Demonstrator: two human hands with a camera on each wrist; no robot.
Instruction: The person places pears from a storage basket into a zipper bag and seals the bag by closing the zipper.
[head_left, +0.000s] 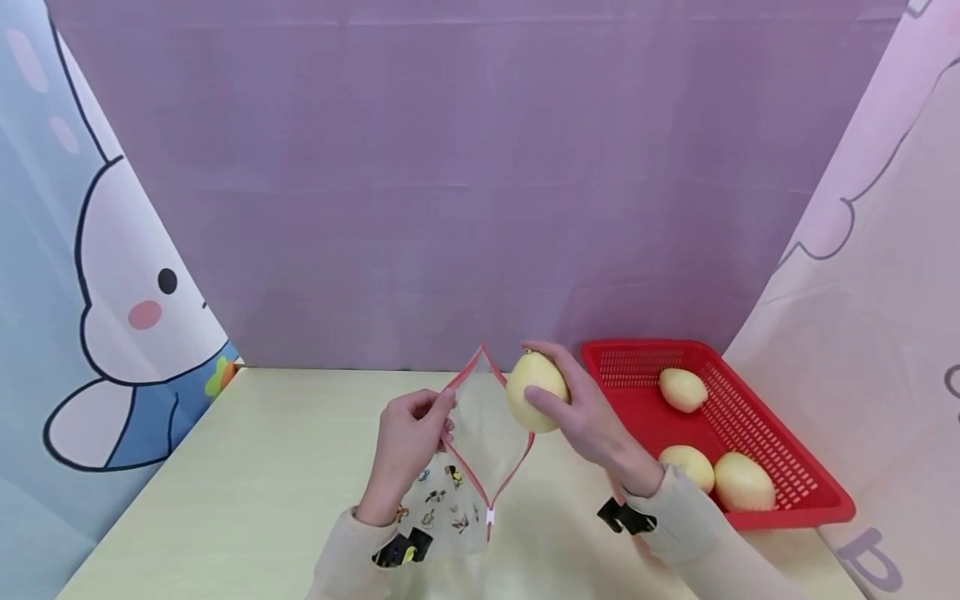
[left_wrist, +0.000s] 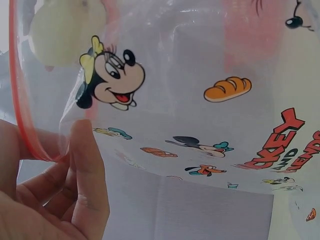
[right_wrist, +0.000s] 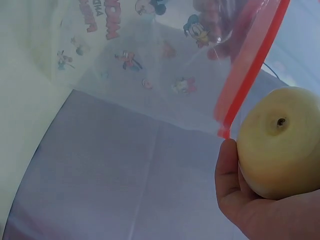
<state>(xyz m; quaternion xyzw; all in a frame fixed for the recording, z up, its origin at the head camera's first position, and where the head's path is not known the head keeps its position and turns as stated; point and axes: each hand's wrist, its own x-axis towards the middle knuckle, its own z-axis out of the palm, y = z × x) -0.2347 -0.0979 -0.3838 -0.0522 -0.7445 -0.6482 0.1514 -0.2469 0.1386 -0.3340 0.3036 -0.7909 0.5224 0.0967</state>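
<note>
A clear zip bag (head_left: 450, 504) with cartoon prints and a red zip edge stands on the table, its mouth spread apart. My left hand (head_left: 411, 442) pinches the left side of that red rim between thumb and fingers, also plain in the left wrist view, where the bag wall (left_wrist: 175, 90) fills much of the picture. In my right hand (head_left: 588, 408) is a pale yellow pear (head_left: 536, 390), gripped with the thumb across its near side. The pear is at the right side of the bag's mouth; in the right wrist view its dimpled end (right_wrist: 280, 122) shows beside the red rim (right_wrist: 250, 75).
A red plastic basket (head_left: 795, 454) with slotted walls stands at the right of the table (head_left: 247, 492). Inside it lie three similar pears, one toward the back (head_left: 683, 390) and two near the front (head_left: 742, 482). A purple curtain (head_left: 480, 183) hangs behind.
</note>
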